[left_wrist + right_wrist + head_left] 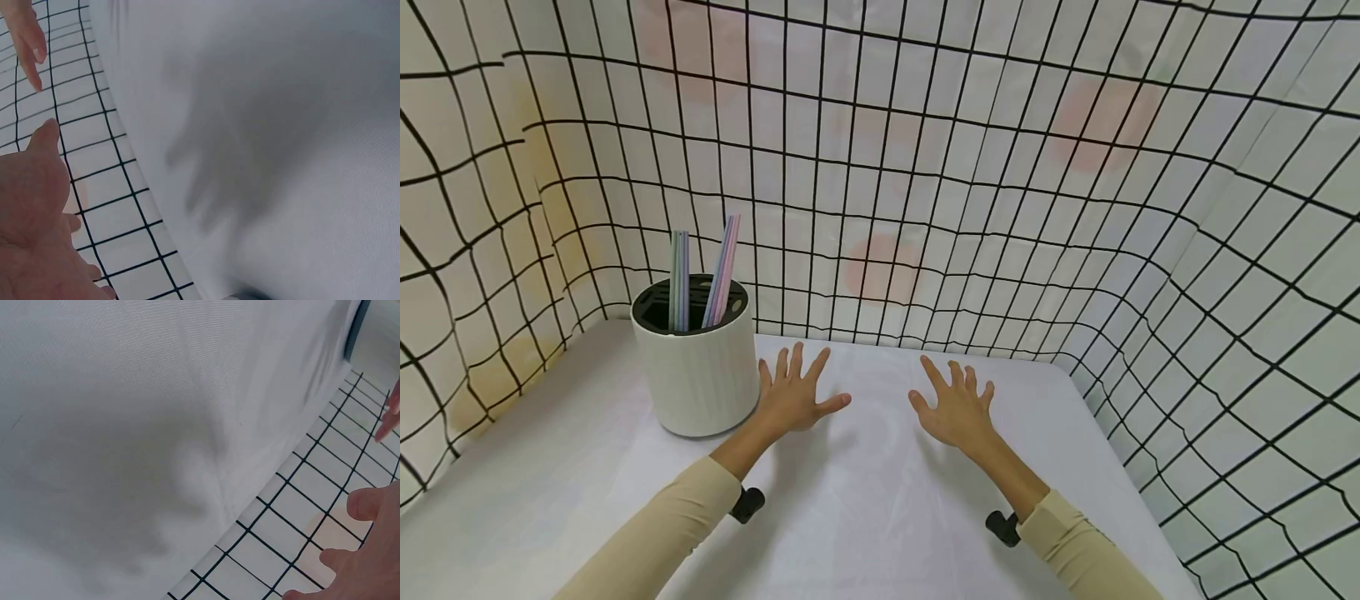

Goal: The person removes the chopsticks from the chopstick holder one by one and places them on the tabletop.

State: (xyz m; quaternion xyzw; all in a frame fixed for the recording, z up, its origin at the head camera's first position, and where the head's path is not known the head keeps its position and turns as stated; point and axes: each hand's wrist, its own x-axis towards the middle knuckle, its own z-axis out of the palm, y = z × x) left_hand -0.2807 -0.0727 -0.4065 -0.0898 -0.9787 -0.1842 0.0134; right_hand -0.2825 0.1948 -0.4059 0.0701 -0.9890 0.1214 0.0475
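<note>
My left hand (793, 398) is held over the white table with its fingers spread and nothing in it. Just left of it stands a white ribbed cylindrical holder (696, 383) with a black slotted top. Two bundles of thin pastel sticks rise from the slots: a green and purple bundle (679, 279) and a tilted blue and pink bundle (722, 271). To the right my right hand (958, 410), also spread and holding nothing, hovers over the tabletop. Both hands cast shadows on the cloth, and the left wrist view shows the left palm (31, 212) apart from it.
A black wire grid (887, 179) encloses the back and both sides of the table (865, 517), with pale sheeting behind it. Small black devices sit at the left wrist (747, 505) and right wrist (1003, 528).
</note>
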